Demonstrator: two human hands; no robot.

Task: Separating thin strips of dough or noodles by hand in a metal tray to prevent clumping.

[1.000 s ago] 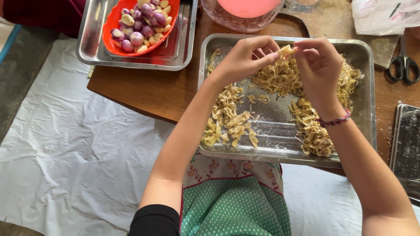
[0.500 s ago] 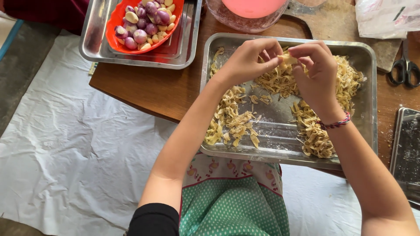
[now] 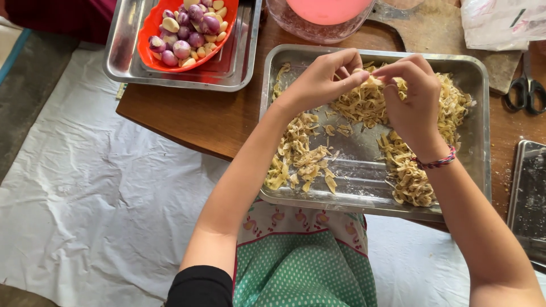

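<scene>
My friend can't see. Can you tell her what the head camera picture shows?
Two hands, left hand and right hand, pinch a noodle piece together over a metal tray of pale noodle strips. A red bowl of shallots sits nearby.

Cut off by the top edge: the clear round container with a pink lid (image 3: 324, 17) and the orange plastic bowl of shallots and garlic (image 3: 187, 31). Cropped at the right edge: a dark metal tray (image 3: 529, 199). Hidden under the right hand (image 3: 412, 99): part of the pale yellow shredded strips (image 3: 364, 105). Too small to tell: what the fingertips pinch.
</scene>
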